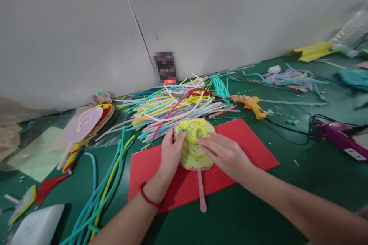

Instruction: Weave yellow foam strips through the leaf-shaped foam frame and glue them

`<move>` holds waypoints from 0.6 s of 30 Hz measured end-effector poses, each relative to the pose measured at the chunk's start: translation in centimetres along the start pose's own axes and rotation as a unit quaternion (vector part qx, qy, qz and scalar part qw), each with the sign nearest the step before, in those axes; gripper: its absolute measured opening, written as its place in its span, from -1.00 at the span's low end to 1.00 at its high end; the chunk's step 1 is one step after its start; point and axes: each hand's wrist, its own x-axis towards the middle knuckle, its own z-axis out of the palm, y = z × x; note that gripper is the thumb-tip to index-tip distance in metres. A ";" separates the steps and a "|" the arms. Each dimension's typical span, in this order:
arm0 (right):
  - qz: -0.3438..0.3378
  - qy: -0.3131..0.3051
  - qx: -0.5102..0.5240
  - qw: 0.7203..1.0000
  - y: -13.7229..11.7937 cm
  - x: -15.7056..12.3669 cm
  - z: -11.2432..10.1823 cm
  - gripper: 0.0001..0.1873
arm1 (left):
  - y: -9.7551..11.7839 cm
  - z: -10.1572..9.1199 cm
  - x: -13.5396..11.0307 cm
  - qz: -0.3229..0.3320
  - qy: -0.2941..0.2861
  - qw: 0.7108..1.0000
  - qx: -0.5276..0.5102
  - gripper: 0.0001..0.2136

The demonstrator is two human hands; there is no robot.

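A small yellow-green woven fan with a pink fuzzy handle lies on a red sheet on the green table. My left hand grips the fan's left edge, fingers curled round it. My right hand lies over the fan's right side, its fingertips pressing a yellow pipe-cleaner loop near the top of the fan.
A heap of coloured pipe cleaners lies behind the red sheet. An orange glue gun and a purple tool with black cables sit to the right. Finished fans lie at left, long blue and yellow strands beside them.
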 end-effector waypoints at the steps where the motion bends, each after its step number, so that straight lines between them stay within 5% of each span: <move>1: -0.007 -0.003 0.002 1.000 0.0 0.0 0.0 -0.74 | 0.0 0.0 0.0 0.001 0.004 1.000 0.002 -0.71; 18: -0.096 -0.002 -0.054 0.994 -0.2 0.3 -0.1 -0.73 | 1.1 0.6 0.0 0.034 0.010 0.999 0.039 -0.55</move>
